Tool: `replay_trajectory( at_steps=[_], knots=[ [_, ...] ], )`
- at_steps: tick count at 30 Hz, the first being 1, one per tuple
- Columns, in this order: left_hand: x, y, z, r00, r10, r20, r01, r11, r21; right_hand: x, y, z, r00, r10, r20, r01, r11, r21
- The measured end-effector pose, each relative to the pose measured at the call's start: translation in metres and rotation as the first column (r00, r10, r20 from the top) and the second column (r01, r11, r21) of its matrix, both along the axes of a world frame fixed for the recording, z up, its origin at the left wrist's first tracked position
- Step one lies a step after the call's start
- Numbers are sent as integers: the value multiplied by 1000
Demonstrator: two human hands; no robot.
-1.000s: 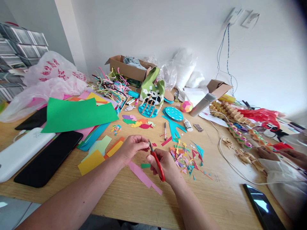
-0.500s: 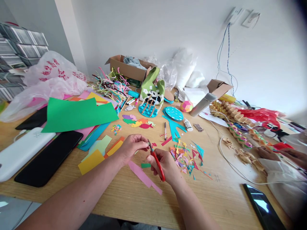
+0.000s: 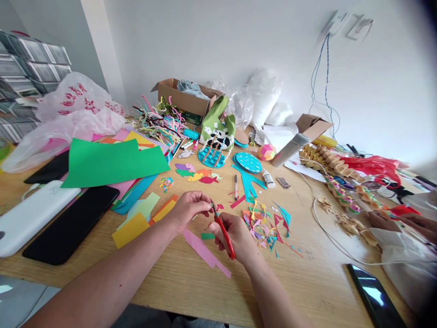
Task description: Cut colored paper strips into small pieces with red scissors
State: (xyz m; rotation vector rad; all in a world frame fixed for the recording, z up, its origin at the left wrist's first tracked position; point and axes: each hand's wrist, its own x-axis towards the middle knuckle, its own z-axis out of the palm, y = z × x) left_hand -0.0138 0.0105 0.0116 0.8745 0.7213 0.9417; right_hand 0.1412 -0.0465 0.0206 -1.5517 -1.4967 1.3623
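Note:
My right hand (image 3: 235, 234) grips red-handled scissors (image 3: 224, 233), their blades pointing up and away from me. At the blade tips, my left hand (image 3: 193, 208) is closed in a pinch; what sits between its fingertips is too small and hidden to name. Under the hands lie a pink paper strip (image 3: 201, 250) and a small green paper piece (image 3: 207, 236). Yellow paper (image 3: 131, 230) is left of my left wrist. Right of the scissors spreads a heap of coloured paper scraps (image 3: 262, 223). Cut paper fish (image 3: 198, 174) lie beyond my hands, near a small pile of confetti bits (image 3: 166, 184).
Green paper sheets (image 3: 112, 164), a black phone (image 3: 71, 225) and a white power bank (image 3: 34, 218) occupy the left. Behind are a panda bag (image 3: 218, 127), blue discs (image 3: 248, 162) and a grey bottle (image 3: 290, 150). Another person's hands (image 3: 385, 222) work at right, past a white cable (image 3: 317, 218).
The view shifts very slightly. Both hands and the scissors keep nearly the same position, with the blades still at the left fingertips.

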Motion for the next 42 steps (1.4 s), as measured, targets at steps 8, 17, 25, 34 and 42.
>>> replay_trajectory(
  at_steps=[8,17,25,34,42],
  knots=[
    [0,1,-2,1000,-17,4,17,1000,13,1,0,-1,1000,14,8,-15,1000,28],
    [1,0,0,1000,-18,0,18,1000,-2,-1,1,1,1000,-2,11,2,1000,-2],
    [1,2,-1,1000,-7,8,7,1000,-24,0,2,-1,1000,-4,-1,4,1000,-5],
    [1,3,-2,999,2,35,0,999,-54,2,3,-4,1000,-7,3,7,1000,0],
    [2,3,-6,993,15,115,1,990,-139,2,6,-5,1000,-28,9,28,999,22]
  ],
)
